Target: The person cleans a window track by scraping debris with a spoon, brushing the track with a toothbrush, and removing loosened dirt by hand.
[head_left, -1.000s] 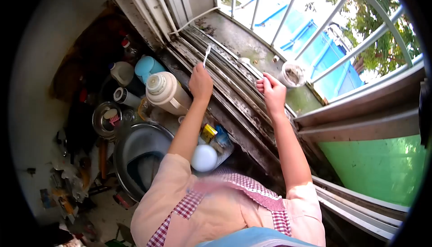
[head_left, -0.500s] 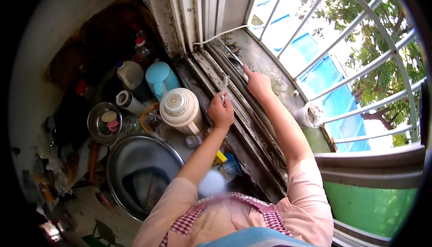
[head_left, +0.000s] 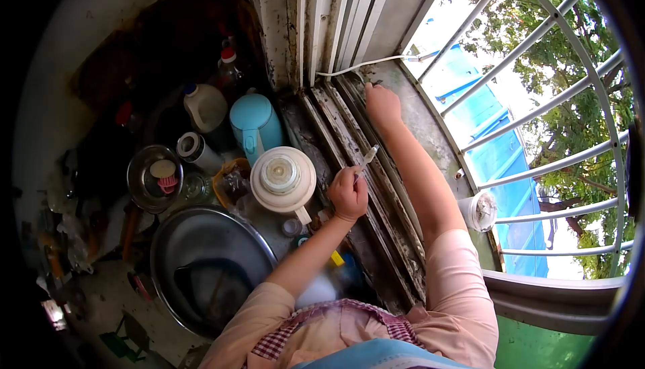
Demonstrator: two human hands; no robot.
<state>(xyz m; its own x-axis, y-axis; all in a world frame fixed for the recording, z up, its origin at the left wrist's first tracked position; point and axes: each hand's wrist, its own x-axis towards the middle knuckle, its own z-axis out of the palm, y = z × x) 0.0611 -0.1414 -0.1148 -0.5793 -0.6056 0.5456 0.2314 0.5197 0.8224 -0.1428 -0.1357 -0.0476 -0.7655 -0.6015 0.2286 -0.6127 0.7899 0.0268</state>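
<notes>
Gripping slim white tool [head_left: 367,159] in left fingers [head_left: 348,178]

A slim, pale-tipped tool [head_left: 370,154] is gripped in the left hand [head_left: 349,197] above a grimy window track [head_left: 336,120]. At its one o'clock, the right hand [head_left: 384,107] is curled near a white cable [head_left: 363,65], its fingertips obscured. A cream vacuum flask [head_left: 282,179] is seen at the left hand's nine, a steel basin [head_left: 215,231] at eight, a white tub [head_left: 480,212] at three.
</notes>
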